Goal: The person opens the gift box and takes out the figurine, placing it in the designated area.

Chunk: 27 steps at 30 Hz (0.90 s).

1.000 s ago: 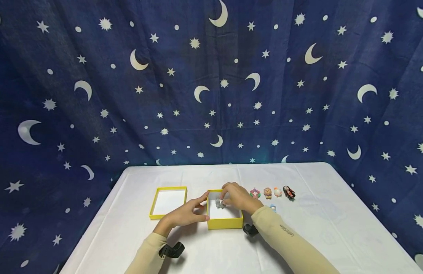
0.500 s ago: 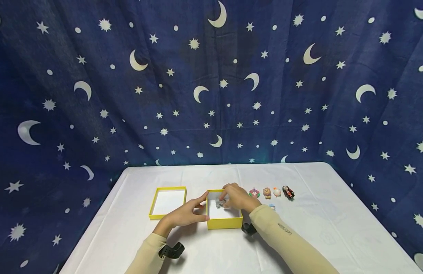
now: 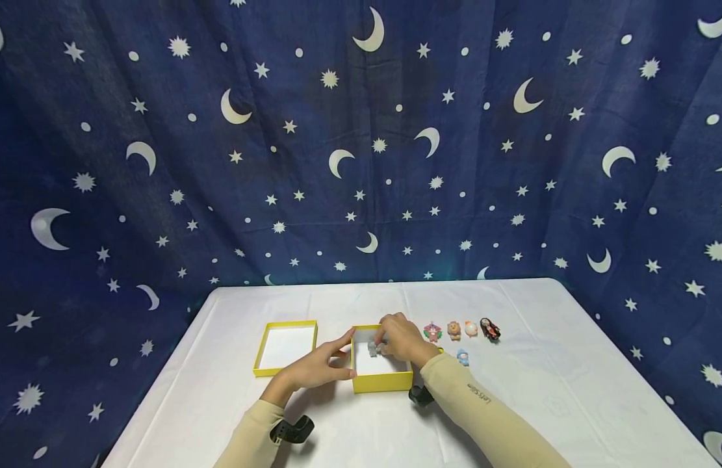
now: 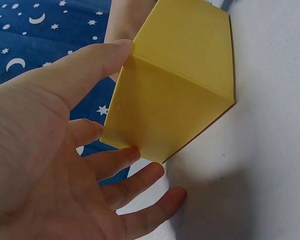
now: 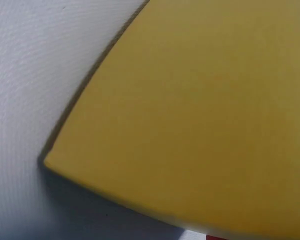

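Note:
A yellow box with a white inside (image 3: pixel 383 382) stands on the table between the hands. Inside it lies a small grey toy figure (image 3: pixel 372 349), partly hidden by fingers. My right hand (image 3: pixel 400 338) reaches over the box's right side and pinches the grey figure with thumb and fingertips. My left hand (image 3: pixel 316 367) rests against the left wall, its fingers extended. In the left wrist view, the thumb touches one top corner of the yellow box (image 4: pixel 165 100) and fingers touch near the other. The right wrist view shows mostly the yellow wall (image 5: pixel 190 125).
A yellow-rimmed lid (image 3: pixel 286 348) lies left of the box. To the right stand a pink-green figure (image 3: pixel 433 331), a lion figure (image 3: pixel 454 330), a white-orange figure (image 3: pixel 471 328), a dark-haired doll (image 3: pixel 490 330) and a blue figure (image 3: pixel 463 357). Something yellow (image 3: pixel 441 350) shows behind the right wrist.
The right hand's fingers shift slightly around the grey figure inside the box, and the right forearm moves a little left, uncovering more of the blue figure. The left hand stays in place.

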Available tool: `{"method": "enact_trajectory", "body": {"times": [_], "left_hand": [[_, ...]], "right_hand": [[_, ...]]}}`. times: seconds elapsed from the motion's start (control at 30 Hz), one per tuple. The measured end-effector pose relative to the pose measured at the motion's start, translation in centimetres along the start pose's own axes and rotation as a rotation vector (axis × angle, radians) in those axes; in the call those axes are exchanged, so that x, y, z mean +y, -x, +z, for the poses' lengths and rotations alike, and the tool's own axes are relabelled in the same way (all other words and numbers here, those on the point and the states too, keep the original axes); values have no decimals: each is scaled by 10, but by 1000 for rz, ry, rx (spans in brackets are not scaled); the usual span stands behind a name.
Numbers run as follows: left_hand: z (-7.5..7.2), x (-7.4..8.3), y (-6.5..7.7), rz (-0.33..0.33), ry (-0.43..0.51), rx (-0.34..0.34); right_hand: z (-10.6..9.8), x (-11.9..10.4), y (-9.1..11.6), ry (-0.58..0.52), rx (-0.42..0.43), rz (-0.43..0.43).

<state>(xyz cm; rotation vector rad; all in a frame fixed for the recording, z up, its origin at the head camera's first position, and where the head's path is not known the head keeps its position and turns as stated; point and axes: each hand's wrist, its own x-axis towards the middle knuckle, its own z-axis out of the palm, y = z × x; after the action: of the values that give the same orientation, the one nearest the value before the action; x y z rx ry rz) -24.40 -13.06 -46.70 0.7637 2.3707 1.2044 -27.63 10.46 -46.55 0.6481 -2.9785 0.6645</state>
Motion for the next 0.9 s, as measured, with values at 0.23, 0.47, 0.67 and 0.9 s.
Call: {"method": "enact_trajectory", "body": {"times": [0.23, 0.47, 0.67, 0.9], "left_hand": [[0, -1, 0, 5, 0, 4], [0, -2, 0, 3, 5, 4], [0, -2, 0, -2, 10, 0], [0, -4, -1, -9, 13, 6]], "right_hand": [[1, 7, -2, -60, -25, -13], [-5, 13, -2, -147, -57, -54], [-13, 20, 0, -221, -30, -46], [-23, 22, 6, -326, 12, -1]]}}
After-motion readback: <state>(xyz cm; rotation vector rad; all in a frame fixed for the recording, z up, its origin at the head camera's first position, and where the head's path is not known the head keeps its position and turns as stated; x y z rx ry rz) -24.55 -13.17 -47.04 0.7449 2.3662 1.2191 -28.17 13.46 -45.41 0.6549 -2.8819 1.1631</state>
